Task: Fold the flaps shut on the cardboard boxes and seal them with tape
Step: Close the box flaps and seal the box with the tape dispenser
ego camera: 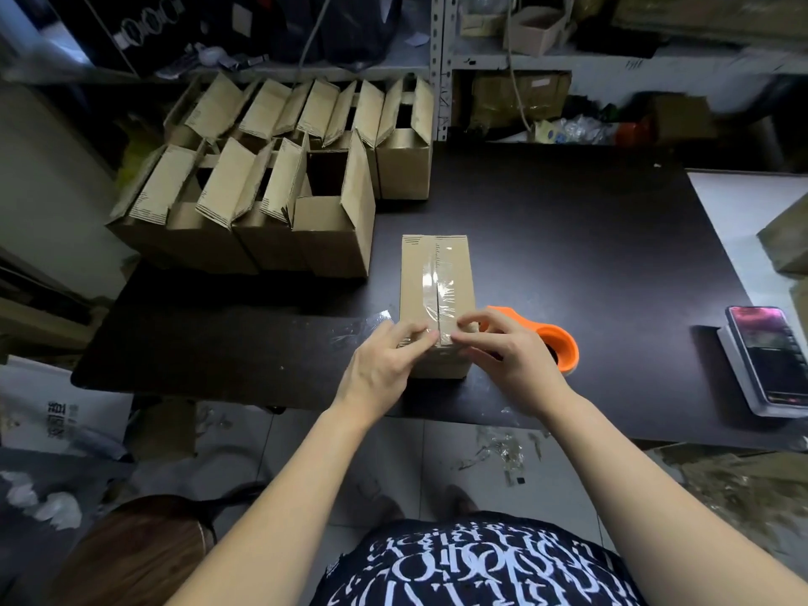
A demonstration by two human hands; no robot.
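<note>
The box being sealed [414, 277] stands close to the near edge of the table [577, 238], right in front of the person. Its flaps are folded shut and a strip of clear tape [442, 273] runs along the centre seam from far end to near end. Keeping it this near probably lets both hands reach over the front corner where the tape has to turn down.

The left hand [384, 365] lies on the near left part of the top, fingers fairly straight and pressing the flap and tape down; its grip is loose and holds nothing. The right hand [511, 356] arches over the near end of the seam, forefinger and thumb drawn close together at the tape. Whether that grip pinches the tape end or only rubs it flat cannot be told.

Just behind the right hand lies the orange tape dispenser [557, 338], set down within reach. A crumpled scrap of clear film [363, 328] sits just left of the box. The open boxes [245, 203], flaps up, wait at the far left; a phone [765, 343] lies at the right.
</note>
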